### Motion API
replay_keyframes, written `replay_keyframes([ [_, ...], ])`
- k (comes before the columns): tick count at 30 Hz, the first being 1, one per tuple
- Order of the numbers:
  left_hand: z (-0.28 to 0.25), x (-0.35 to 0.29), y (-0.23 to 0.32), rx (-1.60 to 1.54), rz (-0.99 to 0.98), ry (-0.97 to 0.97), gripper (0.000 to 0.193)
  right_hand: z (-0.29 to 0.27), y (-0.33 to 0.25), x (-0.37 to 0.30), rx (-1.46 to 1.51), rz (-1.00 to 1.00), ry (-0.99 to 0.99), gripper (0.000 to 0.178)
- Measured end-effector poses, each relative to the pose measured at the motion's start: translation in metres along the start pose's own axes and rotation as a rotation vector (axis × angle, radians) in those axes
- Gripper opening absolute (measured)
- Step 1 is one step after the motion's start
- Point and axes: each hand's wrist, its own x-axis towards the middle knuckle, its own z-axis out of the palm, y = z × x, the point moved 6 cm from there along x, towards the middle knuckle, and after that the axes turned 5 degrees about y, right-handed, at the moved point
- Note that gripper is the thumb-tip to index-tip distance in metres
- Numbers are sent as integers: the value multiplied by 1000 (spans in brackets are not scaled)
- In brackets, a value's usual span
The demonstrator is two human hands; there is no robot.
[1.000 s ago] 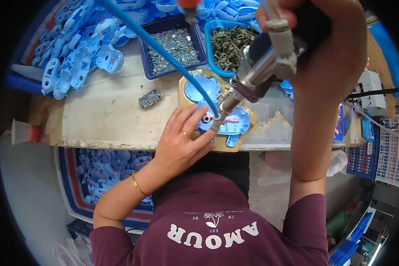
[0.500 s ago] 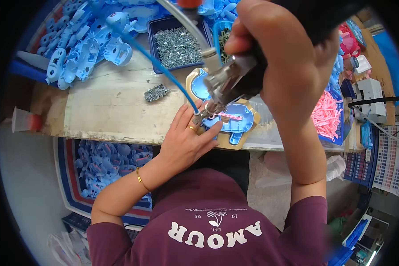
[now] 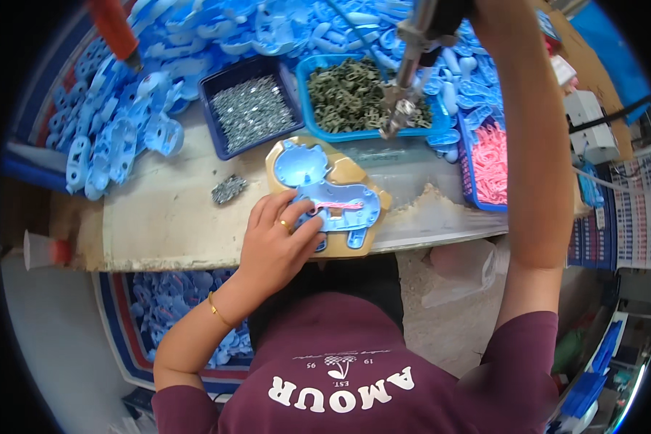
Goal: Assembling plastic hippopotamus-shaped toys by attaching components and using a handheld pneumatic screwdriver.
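A blue plastic shell half, shaped like an animal, lies open side up in a tan jig at the table's front edge. A thin pink plastic strip lies inside the shell. My left hand presses its bent fingers on the shell's left side, hiding part of it. High at the upper right, my right hand is closed round a black powered screwdriver, partly cut off by the frame. The tool's metal nose points down, apart from the shell, over the blue tray's edge.
A dark blue bin of screws, a light blue tray of dark metal clips and a basket of pink strips stand behind the jig. Blue shells heap at the back. A small screw pile lies left.
My right hand has lifted the screwdriver off the shell, up and away to the far right. My left hand stays on the shell. The whole view has shifted.
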Motion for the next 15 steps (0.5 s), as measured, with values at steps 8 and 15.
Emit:
replay_keyframes([
  [8,-66,16,-2,-370,-15,-121,18,-99,107,-20,-332,40,-129,30],
  [15,-189,-41,-5,-44,-453,-670,37,-118,215,-72,-1137,11,-208,33],
])
